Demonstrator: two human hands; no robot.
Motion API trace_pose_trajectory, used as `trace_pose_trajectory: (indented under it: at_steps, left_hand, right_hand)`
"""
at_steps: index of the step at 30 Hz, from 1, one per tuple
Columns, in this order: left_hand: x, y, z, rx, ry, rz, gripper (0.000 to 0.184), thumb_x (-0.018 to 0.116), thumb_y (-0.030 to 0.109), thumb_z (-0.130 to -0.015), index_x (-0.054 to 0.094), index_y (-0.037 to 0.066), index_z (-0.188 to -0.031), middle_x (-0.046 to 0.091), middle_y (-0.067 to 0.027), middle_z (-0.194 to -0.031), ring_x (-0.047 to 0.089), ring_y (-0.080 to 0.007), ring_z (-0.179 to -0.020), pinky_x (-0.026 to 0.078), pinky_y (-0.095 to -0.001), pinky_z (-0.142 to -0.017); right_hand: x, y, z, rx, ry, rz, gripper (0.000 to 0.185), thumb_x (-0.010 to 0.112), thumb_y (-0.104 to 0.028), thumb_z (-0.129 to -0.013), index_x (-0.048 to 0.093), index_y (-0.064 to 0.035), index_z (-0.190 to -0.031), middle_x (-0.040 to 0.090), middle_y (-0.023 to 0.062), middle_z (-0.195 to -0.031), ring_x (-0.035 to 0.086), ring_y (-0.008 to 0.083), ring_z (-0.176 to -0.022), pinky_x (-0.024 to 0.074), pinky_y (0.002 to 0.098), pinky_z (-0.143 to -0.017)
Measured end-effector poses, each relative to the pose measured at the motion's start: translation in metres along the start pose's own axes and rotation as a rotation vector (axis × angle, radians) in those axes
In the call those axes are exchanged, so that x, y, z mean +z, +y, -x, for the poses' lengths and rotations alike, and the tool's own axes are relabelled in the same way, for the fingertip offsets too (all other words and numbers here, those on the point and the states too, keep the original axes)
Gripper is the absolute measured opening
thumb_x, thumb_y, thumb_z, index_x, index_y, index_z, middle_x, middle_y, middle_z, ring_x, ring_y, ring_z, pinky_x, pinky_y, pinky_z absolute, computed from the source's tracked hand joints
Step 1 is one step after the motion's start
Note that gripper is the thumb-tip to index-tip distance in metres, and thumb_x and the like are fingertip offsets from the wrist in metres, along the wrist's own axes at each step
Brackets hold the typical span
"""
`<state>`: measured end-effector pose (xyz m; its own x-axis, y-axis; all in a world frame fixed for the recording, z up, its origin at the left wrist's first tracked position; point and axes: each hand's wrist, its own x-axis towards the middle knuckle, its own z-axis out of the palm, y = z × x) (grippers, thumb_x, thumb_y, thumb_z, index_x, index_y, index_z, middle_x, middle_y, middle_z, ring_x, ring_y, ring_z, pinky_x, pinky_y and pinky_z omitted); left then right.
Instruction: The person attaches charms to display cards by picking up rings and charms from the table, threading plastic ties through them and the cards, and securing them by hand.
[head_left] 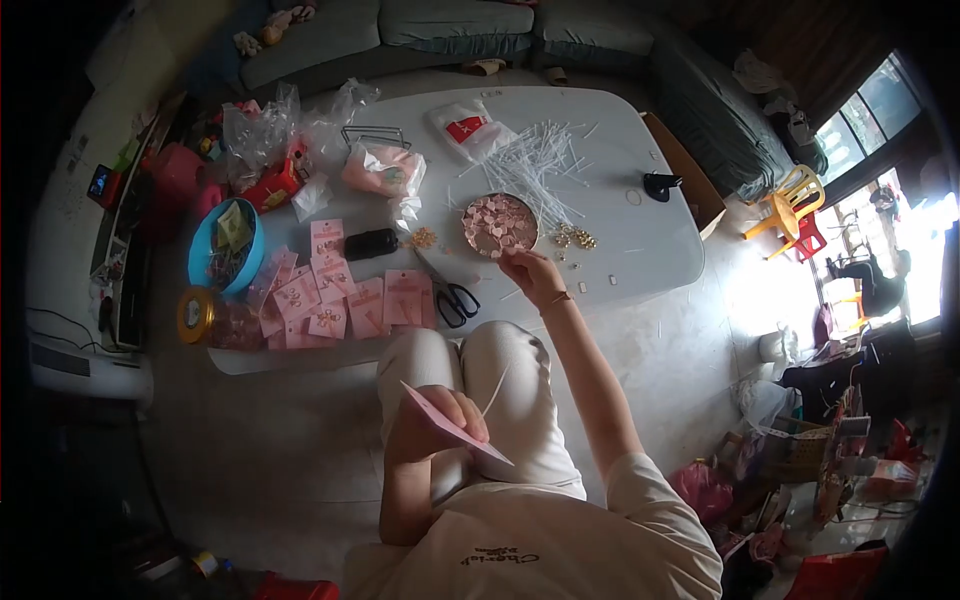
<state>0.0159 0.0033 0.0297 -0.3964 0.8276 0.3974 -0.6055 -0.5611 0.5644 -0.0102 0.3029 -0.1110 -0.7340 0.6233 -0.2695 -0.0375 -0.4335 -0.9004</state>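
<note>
Nearer the body than one round, dark-rimmed dish (pixel 465 226) of small pink pieces, one flat pink card (pixel 430 411) is gripped in the left hand (pixel 420 430), wrist upright, fingers curled, one thin white strip (pixel 496 390) beside them. At the dish's near rim, the right hand (pixel 528 274) has bunched fingertips, arm stretched forward; whether they grasp a piece, I cannot tell. Left of the dish on the white desk (pixel 640 235) lie one pair of black-handled scissors (pixel 457 304), one blue plastic bowl (pixel 201 246) and several overlapping pink cards (pixel 298 296), exact number unclear.
</note>
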Motion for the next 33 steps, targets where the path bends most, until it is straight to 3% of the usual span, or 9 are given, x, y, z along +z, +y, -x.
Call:
trace_pose_trajectory:
  at_steps: [5, 9, 14, 24, 27, 29, 31, 32, 33]
  left_hand:
    - [-0.001, 0.008, 0.006, 0.046, 0.053, -0.04, 0.019, 0.072, 0.006, -0.076, 0.056, 0.005, -0.087, 0.063, -0.0149, -0.079, 0.063, -0.0246, -0.071, 0.052, -0.0315, -0.062]
    - [-0.001, 0.014, 0.007, 0.12, 0.228, -0.119, 0.024, 0.077, 0.008, -0.071, 0.054, 0.008, -0.079, 0.061, -0.01, -0.069, 0.058, -0.018, -0.059, 0.05, -0.0273, -0.052]
    - [-0.007, 0.019, 0.014, 0.097, 0.159, -0.094, 0.024, 0.076, 0.004, -0.071, 0.056, 0.006, -0.084, 0.063, -0.0137, -0.075, 0.061, -0.0236, -0.065, 0.052, -0.0311, -0.058]
    - [0.003, 0.018, 0.018, 0.106, 0.196, -0.107, 0.024, 0.076, 0.003, -0.07, 0.055, 0.006, -0.083, 0.063, -0.014, -0.076, 0.061, -0.024, -0.066, 0.052, -0.0313, -0.058]
    - [0.007, 0.018, 0.018, 0.121, 0.193, -0.107, 0.025, 0.076, 0.002, -0.07, 0.055, 0.006, -0.083, 0.063, -0.0142, -0.076, 0.062, -0.0241, -0.067, 0.052, -0.0312, -0.058]
    - [0.011, 0.017, 0.019, 0.137, 0.189, -0.101, 0.025, 0.076, 0.001, -0.07, 0.055, 0.006, -0.083, 0.063, -0.0143, -0.076, 0.062, -0.0242, -0.067, 0.052, -0.0311, -0.058]
    - [0.012, 0.015, 0.017, 0.147, 0.178, -0.112, 0.023, 0.074, 0.003, -0.072, 0.055, 0.006, -0.083, 0.063, -0.0145, -0.076, 0.062, -0.0244, -0.068, 0.052, -0.031, -0.058]
    - [0.013, 0.013, 0.016, 0.147, 0.163, -0.119, 0.02, 0.073, 0.005, -0.074, 0.055, 0.005, -0.084, 0.063, -0.0147, -0.076, 0.062, -0.0246, -0.068, 0.052, -0.031, -0.058]
    - [0.015, 0.012, 0.016, 0.144, 0.148, -0.123, 0.018, 0.072, 0.006, -0.075, 0.056, 0.005, -0.084, 0.063, -0.0148, -0.076, 0.062, -0.0248, -0.068, 0.052, -0.031, -0.058]
  right_hand:
    - [0.017, 0.022, 0.008, -0.114, 0.076, 0.12, 0.013, 0.058, -0.003, -0.078, 0.067, 0.0021, -0.085, 0.065, 0.0133, -0.088, 0.062, 0.0223, -0.075, 0.0506, 0.027, -0.063]
    - [0.038, 0.018, 0.029, -0.675, -0.215, 1.071, 0.015, 0.062, -0.011, -0.075, 0.067, 0.0022, -0.082, 0.063, 0.0169, -0.081, 0.061, 0.0266, -0.071, 0.0509, 0.0323, -0.064]
    - [0.066, 0.027, 0.026, -0.577, -0.105, 1.466, 0.019, 0.063, -0.017, -0.074, 0.067, 0.0016, -0.078, 0.063, 0.0181, -0.078, 0.061, 0.0307, -0.067, 0.0493, 0.0365, -0.058]
    - [0.099, 0.047, 0.024, -0.469, -0.033, 1.817, 0.017, 0.053, -0.011, -0.074, 0.066, 0.0001, -0.073, 0.063, 0.0177, -0.076, 0.058, 0.0349, -0.062, 0.0484, 0.0399, -0.049]
    - [0.076, 0.042, 0.019, -0.53, -0.071, 1.84, 0.017, 0.053, -0.011, -0.074, 0.067, -0.0014, -0.07, 0.063, 0.017, -0.073, 0.059, 0.0321, -0.061, 0.0486, 0.0387, -0.049]
    - [0.052, 0.048, 0.008, -0.483, -0.024, 1.621, 0.015, 0.055, -0.011, -0.073, 0.065, -0.0011, -0.069, 0.064, 0.0177, -0.074, 0.061, 0.0306, -0.062, 0.0487, 0.0365, -0.053]
    - [0.041, 0.003, 0.022, -0.2, -0.266, 1.473, 0.013, 0.053, -0.009, -0.08, 0.064, -0.0013, -0.076, 0.063, 0.0139, -0.074, 0.06, 0.0242, -0.061, 0.048, 0.0312, -0.053]
    - [0.037, -0.016, 0.034, -0.201, -0.272, 1.48, 0.013, 0.053, -0.009, -0.08, 0.064, -0.0013, -0.076, 0.063, 0.0139, -0.074, 0.06, 0.0242, -0.061, 0.048, 0.0312, -0.053]
    - [0.033, -0.033, 0.052, 0.007, -0.422, 0.814, 0.013, 0.054, -0.011, -0.084, 0.062, -0.0013, -0.082, 0.063, 0.0121, -0.074, 0.06, 0.021, -0.062, 0.0489, 0.0293, -0.054]
